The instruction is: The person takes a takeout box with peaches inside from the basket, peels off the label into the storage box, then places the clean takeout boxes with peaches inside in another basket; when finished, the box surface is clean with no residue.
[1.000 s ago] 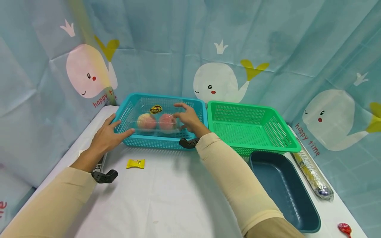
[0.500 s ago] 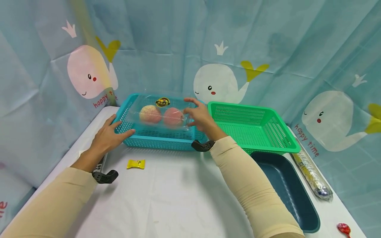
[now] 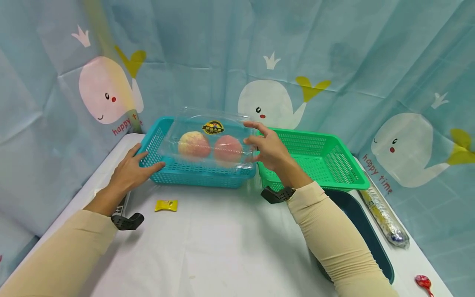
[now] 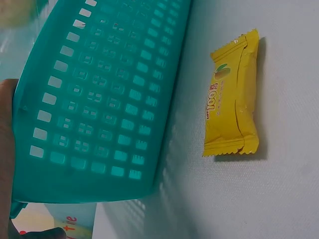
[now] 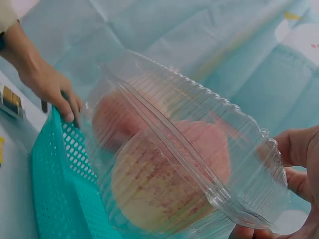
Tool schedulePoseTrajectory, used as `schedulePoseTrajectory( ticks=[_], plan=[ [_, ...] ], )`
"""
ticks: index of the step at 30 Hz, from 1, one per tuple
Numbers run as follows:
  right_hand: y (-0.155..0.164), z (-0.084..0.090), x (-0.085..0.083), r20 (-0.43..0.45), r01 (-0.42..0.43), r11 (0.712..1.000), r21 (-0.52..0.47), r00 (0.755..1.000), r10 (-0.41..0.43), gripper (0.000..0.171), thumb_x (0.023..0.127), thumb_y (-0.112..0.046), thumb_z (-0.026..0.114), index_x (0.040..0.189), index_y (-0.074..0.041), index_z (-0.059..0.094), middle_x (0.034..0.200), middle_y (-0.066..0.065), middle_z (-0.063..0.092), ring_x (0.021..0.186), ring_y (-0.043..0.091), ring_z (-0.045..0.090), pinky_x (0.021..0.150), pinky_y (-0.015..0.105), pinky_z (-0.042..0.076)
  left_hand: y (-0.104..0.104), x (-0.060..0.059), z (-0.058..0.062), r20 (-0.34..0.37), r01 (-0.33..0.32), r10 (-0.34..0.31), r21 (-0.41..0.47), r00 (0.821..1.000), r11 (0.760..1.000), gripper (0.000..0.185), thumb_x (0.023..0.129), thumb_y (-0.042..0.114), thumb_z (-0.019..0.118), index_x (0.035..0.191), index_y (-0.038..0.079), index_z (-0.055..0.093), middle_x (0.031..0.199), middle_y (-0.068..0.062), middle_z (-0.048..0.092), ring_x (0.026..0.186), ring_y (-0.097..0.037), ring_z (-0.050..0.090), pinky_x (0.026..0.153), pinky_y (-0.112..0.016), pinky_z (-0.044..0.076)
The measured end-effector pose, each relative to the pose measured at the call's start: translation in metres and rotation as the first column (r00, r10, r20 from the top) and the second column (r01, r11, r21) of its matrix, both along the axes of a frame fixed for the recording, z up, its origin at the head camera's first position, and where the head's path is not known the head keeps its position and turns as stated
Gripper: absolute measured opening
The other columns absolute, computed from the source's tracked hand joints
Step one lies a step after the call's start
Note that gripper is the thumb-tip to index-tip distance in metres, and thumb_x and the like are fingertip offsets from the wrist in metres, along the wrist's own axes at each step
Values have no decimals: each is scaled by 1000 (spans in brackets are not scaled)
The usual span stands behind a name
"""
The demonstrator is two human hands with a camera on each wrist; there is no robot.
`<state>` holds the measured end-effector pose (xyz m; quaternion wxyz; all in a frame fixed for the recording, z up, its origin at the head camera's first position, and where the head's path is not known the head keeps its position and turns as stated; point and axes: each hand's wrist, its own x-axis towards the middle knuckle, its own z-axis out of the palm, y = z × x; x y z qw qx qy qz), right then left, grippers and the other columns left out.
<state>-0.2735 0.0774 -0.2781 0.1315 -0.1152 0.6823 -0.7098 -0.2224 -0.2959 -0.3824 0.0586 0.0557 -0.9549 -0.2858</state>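
Gripping a clear fruit box (image 3: 209,140) above the blue basket (image 3: 193,173), the right hand (image 3: 269,146) curls round its end while the left hand (image 3: 130,171) clasps the basket's left corner.

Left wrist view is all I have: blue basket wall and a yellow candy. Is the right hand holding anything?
Observer: Yes, the right hand grips a clear box with two peaches, held above the blue basket.
Operator: What's to the right of the blue basket?
Observer: A green basket, nothing visible in it, touching the blue one.
Operator: Where's my left hand on the blue basket?
Observer: The left hand holds its near-left corner, thumb along the front wall.
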Motion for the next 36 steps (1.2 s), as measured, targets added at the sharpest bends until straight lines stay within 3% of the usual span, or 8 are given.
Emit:
schedulePoseTrajectory(
  ticks=[11, 18, 22, 27, 32, 36],
  plan=[
    [41, 7, 41, -38, 9, 1000, 11, 999, -8, 51, 90, 2, 56, 138, -15, 50, 74, 7, 47, 74, 20, 48, 61, 45, 56, 0, 1, -4, -25, 11, -11, -5, 1000, 1000, 99, 87, 67, 51, 144, -11, 30, 158, -20, -1, 134, -55, 16, 96, -75, 21],
    [66, 2, 69, -75, -15, 999, 32, 997, 17, 53, 90, 1, 57, 140, -13, 46, 74, 7, 42, 76, 20, 48, 51, 32, 49, 0, 0, -4, -13, 2, -2, -15, 1000, 1000, 100, 87, 68, 51, 145, -10, 29, 159, -19, -3, 133, -56, 17, 96, -75, 22],
    [80, -3, 83, -86, -39, 999, 26, 995, 41, 54, 90, 3, 56, 142, -10, 43, 79, 7, 41, 76, 19, 50, 47, 24, 43, -1, 0, -3, -10, 5, -5, -15, 1000, 1000, 100, 87, 68, 51, 145, -10, 29, 158, -19, -3, 133, -57, 17, 95, -75, 23],
    [92, -11, 97, -96, -48, 998, 41, 994, 52, 55, 90, 4, 57, 142, -9, 43, 86, 9, 37, 66, 14, 47, 43, 22, 26, -1, -1, -1, -24, 11, -12, -18, 1000, 1000, 99, 87, 67, 51, 144, -11, 30, 158, -20, -1, 133, -56, 17, 95, -75, 22],
    [98, -24, 108, -93, -62, 997, 43, 993, 66, 55, 89, 4, 59, 141, -6, 44, 92, 13, 34, 59, 11, 39, 43, 23, 23, -1, -1, 0, -26, 11, -11, -13, 1000, 1000, 98, 88, 66, 51, 145, -10, 29, 158, -20, -2, 133, -56, 16, 95, -76, 22],
    [102, -37, 116, -73, -66, 997, 25, 995, 68, 54, 89, 5, 58, 140, -4, 44, 94, 15, 34, 61, 11, 40, 43, 20, 27, 0, -2, -1, -16, 11, -11, -5, 1000, 1000, 99, 87, 67, 51, 146, -10, 28, 158, -20, -3, 134, -56, 15, 95, -76, 22]
  ],
)
